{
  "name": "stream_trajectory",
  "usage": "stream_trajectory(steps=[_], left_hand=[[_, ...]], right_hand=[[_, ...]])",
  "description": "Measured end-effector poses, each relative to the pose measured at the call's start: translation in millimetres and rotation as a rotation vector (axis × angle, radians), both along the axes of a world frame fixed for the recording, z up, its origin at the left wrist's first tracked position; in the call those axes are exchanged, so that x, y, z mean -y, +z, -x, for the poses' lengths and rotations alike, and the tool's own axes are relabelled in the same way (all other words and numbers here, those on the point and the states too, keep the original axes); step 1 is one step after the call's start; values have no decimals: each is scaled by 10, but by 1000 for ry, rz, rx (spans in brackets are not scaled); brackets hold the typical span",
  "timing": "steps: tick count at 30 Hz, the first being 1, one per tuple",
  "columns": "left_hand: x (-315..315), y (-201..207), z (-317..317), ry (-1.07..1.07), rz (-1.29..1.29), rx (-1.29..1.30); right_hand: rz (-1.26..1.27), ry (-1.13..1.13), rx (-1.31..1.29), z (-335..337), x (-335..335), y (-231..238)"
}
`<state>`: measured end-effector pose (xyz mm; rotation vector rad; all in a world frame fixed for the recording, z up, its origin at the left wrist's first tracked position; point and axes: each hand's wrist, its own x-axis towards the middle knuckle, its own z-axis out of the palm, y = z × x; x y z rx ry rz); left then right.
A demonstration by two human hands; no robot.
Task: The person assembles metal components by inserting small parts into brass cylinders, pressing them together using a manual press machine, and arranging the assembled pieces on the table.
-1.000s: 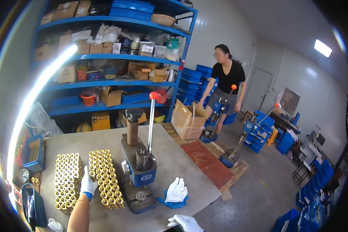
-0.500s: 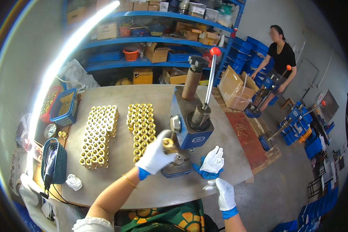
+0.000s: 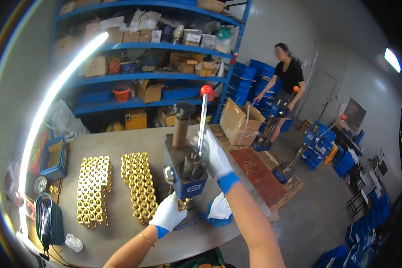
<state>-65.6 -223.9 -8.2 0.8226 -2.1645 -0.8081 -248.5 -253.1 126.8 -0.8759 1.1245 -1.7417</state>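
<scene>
Brass fitting [image 3: 183,204] sits under the ram of the blue hand press [image 3: 186,172], near the desk's [image 3: 134,138] front edge, roughly at 6 o'clock from the press column. Left hand [image 3: 167,214], white-gloved, has its fingers closed around the fitting's lower part, apparently to keep it seated and upright beneath the ram. Right hand [image 3: 214,156], also gloved, is wrapped around the shaft of the red-knobbed lever [image 3: 203,118], gripping partway down rather than at the knob; lever stands close to vertical.

At 9 o'clock from the press: two blocks of brass fittings stood on end in tight rows, near block [image 3: 140,187] just beside the press, far block [image 3: 94,190] further left. Standing them upright in ranks keeps them easy to pick one at a time.

A spare white glove [image 3: 219,206] lies at 3 o'clock from the press base, touching a blue cloth. Blue bin [image 3: 53,156] sits at the desk's far left. Blue shelving [image 3: 134,80] with cartons stands behind the desk. Another person [image 3: 286,85] works a similar lever press at 2 o'clock, well apart
</scene>
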Motion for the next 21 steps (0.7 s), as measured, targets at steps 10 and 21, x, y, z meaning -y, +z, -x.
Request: stream_trajectory(steps=[10,21], left_hand=[[-78,-183,32,162,-34,18],[-93,-217,-13,162,-44,49]], right_hand=[[318,110,-515,350,-1740,1244],[-1002,559,-1128,425,-1417,-1147]])
